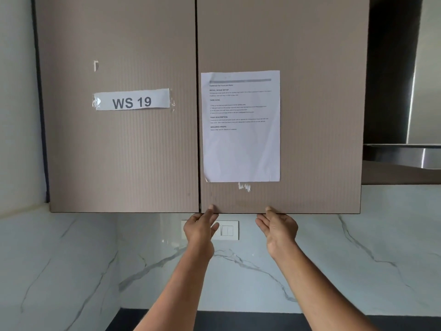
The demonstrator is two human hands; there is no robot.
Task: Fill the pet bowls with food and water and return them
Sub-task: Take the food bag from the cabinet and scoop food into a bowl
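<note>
A: How far along is the task being judged to be?

B: Very early, it is being judged. No pet bowls, food or water are being shown anywhere in the head view, so filling and returning are all being counted as left. Where the bowls are cannot be told.

A: What is being handled, then?

B: The right-hand cabinet door (310,103) of a wall cabinet is being touched along its bottom edge. The left hand (201,229) is being held just under the door's lower left corner, fingers straight and close together, tips against the edge. The right hand (278,229) is being held beside it, palm up, fingers lightly curled under the edge. Nothing is being pinched or carried by either hand.

A: And the door itself?

B: It is being seen shut, flush with the left-hand door (119,151). A printed sheet (241,149) is being kept taped on it, and a label (131,100) reading "WS 19" on the other. A likely guess: the cabinet is being opened to look for food, though its contents are being hidden.

A: Anything else being shown?

B: A wall switch (228,230) on the marble backsplash (358,259), between the hands.
</note>
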